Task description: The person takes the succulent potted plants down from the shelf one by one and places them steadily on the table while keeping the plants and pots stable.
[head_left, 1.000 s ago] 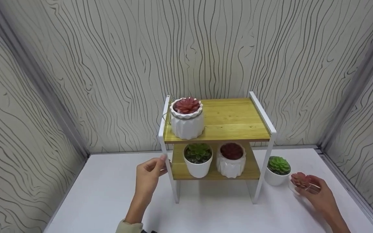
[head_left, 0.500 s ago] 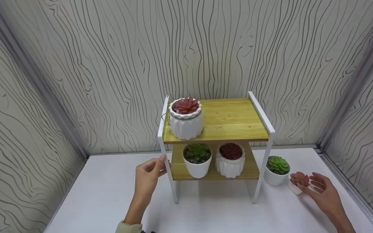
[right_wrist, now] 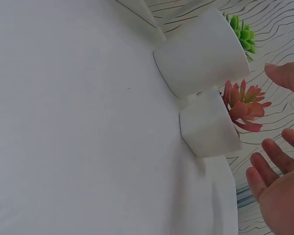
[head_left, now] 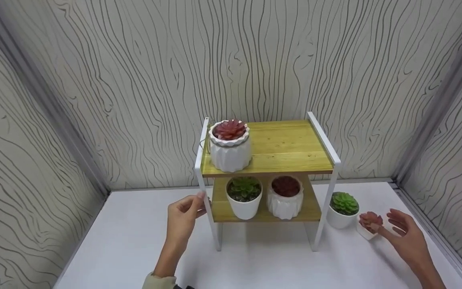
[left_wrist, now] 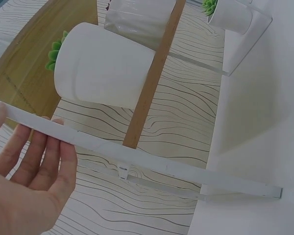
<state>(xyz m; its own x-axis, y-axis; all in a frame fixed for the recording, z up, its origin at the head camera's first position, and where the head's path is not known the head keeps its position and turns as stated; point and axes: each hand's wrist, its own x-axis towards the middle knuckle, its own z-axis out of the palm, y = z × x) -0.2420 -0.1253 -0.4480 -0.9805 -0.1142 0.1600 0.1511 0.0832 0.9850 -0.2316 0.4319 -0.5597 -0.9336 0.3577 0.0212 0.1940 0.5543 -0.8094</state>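
My left hand (head_left: 181, 218) pinches the white front-left leg (left_wrist: 93, 141) of a two-tier wooden shelf (head_left: 287, 140), thumb on one side and fingers on the other. Beside a small white pot with a pink-red succulent (head_left: 370, 222), my right hand (head_left: 407, 237) is spread with its fingers apart, holding nothing. In the right wrist view this angular pot (right_wrist: 208, 125) stands on the table, and the thumb and fingers are off it. Right behind it is a round white pot with a green succulent (head_left: 343, 208), close to the shelf's right leg.
On the top tier at the left sits a fluted white pot with a red succulent (head_left: 231, 146). The lower tier bears a green succulent in a white pot (head_left: 246, 200) and a dark red one in a ribbed pot (head_left: 285, 200). Wood-grain-patterned panels (head_left: 150, 92) enclose the white table (head_left: 134, 241).
My right hand has let go of the small pink-red succulent pot, its fingers opening and drawing away to the right. The left hand stays on the shelf leg.
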